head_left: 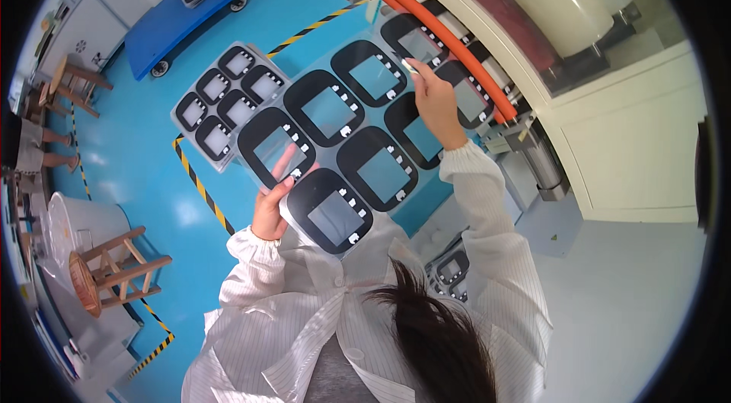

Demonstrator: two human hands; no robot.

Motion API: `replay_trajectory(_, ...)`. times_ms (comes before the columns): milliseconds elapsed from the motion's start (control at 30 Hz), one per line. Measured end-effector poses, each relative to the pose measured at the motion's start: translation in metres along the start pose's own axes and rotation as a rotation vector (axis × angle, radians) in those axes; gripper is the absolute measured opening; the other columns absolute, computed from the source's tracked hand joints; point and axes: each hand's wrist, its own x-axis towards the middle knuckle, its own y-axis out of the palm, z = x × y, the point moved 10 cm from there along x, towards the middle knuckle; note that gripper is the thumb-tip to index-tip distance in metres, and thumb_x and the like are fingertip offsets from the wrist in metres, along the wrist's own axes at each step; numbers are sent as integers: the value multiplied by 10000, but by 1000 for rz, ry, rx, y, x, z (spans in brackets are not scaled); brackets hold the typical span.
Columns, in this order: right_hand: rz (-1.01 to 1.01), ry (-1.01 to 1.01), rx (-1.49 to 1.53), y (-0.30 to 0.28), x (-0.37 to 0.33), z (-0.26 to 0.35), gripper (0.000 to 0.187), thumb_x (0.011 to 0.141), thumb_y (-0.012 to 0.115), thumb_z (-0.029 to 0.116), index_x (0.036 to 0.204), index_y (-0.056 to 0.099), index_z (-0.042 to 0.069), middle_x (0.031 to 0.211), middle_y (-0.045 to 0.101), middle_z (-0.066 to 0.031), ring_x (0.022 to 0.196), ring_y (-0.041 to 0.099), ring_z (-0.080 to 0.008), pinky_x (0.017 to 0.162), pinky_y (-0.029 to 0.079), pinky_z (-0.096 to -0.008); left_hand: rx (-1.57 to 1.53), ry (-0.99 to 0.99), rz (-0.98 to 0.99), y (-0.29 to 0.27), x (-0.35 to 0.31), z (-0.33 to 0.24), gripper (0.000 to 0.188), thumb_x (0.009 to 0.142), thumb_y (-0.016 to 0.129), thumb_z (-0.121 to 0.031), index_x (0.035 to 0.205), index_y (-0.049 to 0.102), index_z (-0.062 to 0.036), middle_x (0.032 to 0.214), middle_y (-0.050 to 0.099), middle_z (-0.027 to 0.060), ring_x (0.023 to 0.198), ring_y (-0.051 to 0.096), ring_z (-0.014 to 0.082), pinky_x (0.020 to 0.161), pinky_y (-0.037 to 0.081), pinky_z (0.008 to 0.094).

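A clear plastic sheet point(329, 150) stretches before me, printed with several rounded black frames that have see-through windows and small white marks. My left hand point(272, 209) grips its near left edge, thumb on top, fingers showing through from beneath. Over the far part of the sheet, beside the roller machine, is my right hand point(438, 98), its thumb and forefinger pinched together. A small pale thing point(410, 64) shows at those fingertips, too small to name. The sheet's far end lies by an orange-red roller point(442, 45).
Left of the sheet is a stack of similar printed sheets point(228, 102). A cream machine point(632, 129) with large rollers fills the right. Farther off are a blue flatbed cart point(183, 26), wooden stools point(118, 270), a white bin point(84, 224), striped floor tape point(202, 186) and another person's legs point(57, 148).
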Motion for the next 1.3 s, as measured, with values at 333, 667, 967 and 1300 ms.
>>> replay_trajectory(333, 57, -94, -207, 79, 24, 49, 234, 912, 515, 159, 1114, 632, 156, 714, 643, -176, 666, 627, -360, 593, 496, -447, 111, 22, -69, -5, -51, -30, 703, 833, 528, -57, 1461, 215, -8, 1280, 484, 316, 1189, 528, 332, 1014, 417, 381)
replay_trajectory(667, 225, -295, -287, 55, -4, 35, 243, 848, 539, 123, 1051, 673, 125, 788, 650, -174, 753, 637, -346, 655, 507, -435, 174, 48, -205, -17, -49, -33, 817, 742, 628, -78, 1460, 241, -25, 1260, 494, 320, 1174, 534, 338, 1014, 419, 392)
replay_trajectory(967, 770, 353, -127, -66, -167, -43, 237, 892, 549, 146, 1096, 658, 96, 669, 606, -100, 608, 568, -219, 589, 455, -335, 94, 52, -263, -57, -50, -28, 821, 755, 620, -89, 1471, 221, -53, 1225, 526, 319, 1098, 580, 339, 967, 458, 397)
replay_trajectory(1300, 131, 701, 778, -36, -184, -68, 305, 975, 486, 233, 1063, 624, -25, 994, 655, -72, 917, 601, -143, 805, 474, -284, 175, 138, -289, -65, -32, -42, 793, 785, 600, -115, 1473, 209, -56, 1329, 458, 280, 1180, 528, 326, 1033, 404, 405)
